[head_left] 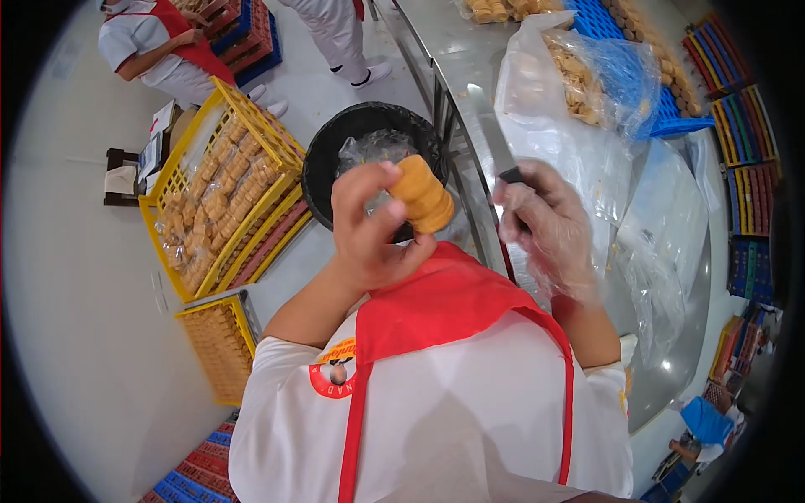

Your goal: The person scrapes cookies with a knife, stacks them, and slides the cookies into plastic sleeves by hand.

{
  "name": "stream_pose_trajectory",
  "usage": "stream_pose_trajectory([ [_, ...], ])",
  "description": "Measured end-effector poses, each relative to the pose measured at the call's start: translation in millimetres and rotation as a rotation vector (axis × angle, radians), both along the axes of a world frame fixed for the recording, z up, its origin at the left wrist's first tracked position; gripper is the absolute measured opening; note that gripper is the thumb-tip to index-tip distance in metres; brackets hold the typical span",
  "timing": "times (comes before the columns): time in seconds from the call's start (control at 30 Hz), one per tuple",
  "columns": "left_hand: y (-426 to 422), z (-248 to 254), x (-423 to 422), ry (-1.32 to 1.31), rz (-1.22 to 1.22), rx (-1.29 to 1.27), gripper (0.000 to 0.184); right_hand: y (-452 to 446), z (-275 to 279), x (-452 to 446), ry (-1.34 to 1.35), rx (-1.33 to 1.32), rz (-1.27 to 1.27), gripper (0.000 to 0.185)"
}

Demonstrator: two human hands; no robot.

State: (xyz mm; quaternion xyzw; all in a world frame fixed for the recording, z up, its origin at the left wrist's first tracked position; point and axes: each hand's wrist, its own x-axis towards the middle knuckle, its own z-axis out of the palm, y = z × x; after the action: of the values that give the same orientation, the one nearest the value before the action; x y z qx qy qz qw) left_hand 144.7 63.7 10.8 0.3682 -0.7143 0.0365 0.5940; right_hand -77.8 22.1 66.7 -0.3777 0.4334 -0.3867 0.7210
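Above the red apron (444,302), my bare left hand (369,222) grips a short stack of round golden breads (422,197) between thumb and fingers. My right hand (549,226), in a clear plastic glove, is closed around the dark handle of a knife (496,138). The blade points up and away from me, over the edge of the metal table. Behind the breads stands a black-lined bin (323,159), with crumpled clear plastic (373,151) inside.
Left of the bin, yellow crates (226,260) hold bagged breads. On the metal table (432,29) lie plastic sheets (558,138), loose breads (574,80) and a blue crate (675,124). Two people in white stand at the far side. Stacked coloured crates (746,126) line the right.
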Motion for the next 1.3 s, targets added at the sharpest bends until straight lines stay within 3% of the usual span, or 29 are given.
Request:
stream_pose_trajectory([
  [0.1,-2.4,4.1,7.4,-0.326,0.031,-0.193,0.08,3.6,17.6,11.0,0.01,0.116,0.196,0.038],
  [0.2,-6.5,5.5,10.3,-0.467,0.084,-0.386,0.047,9.6,14.5,13.8,-0.046,0.169,0.282,0.051],
  [0.37,-20.4,7.9,6.4,-0.554,0.1,-0.58,0.054,17.5,14.1,0.6,-0.103,0.165,0.302,0.052],
  [0.67,-33.6,6.0,-12.5,-0.587,-0.079,-0.56,0.053,29.8,21.2,-17.9,-0.132,0.209,0.225,0.048],
  [0.77,-31.9,15.0,-17.6,-0.418,-0.286,-0.094,0.061,31.4,21.2,-24.7,-0.139,0.192,0.135,0.045],
  [0.87,-34.8,10.3,-41.6,0.217,-0.646,0.364,0.071,31.6,12.8,-26.2,-0.061,0.006,-0.104,0.043],
  [1.0,-31.9,22.8,-55.1,0.84,-1.012,1.011,0.077,35.3,17.3,-35.5,-0.088,-0.013,-0.171,0.038],
  [1.13,-33.8,20.0,-63.7,0.767,-1.149,1.064,0.071,38.0,20.4,-48.6,-0.132,0.048,-0.139,0.034],
  [1.3,-41.4,9.0,-75.0,0.576,-1.208,0.932,0.059,44.5,21.6,-56.1,-0.107,0.05,-0.177,0.032],
])
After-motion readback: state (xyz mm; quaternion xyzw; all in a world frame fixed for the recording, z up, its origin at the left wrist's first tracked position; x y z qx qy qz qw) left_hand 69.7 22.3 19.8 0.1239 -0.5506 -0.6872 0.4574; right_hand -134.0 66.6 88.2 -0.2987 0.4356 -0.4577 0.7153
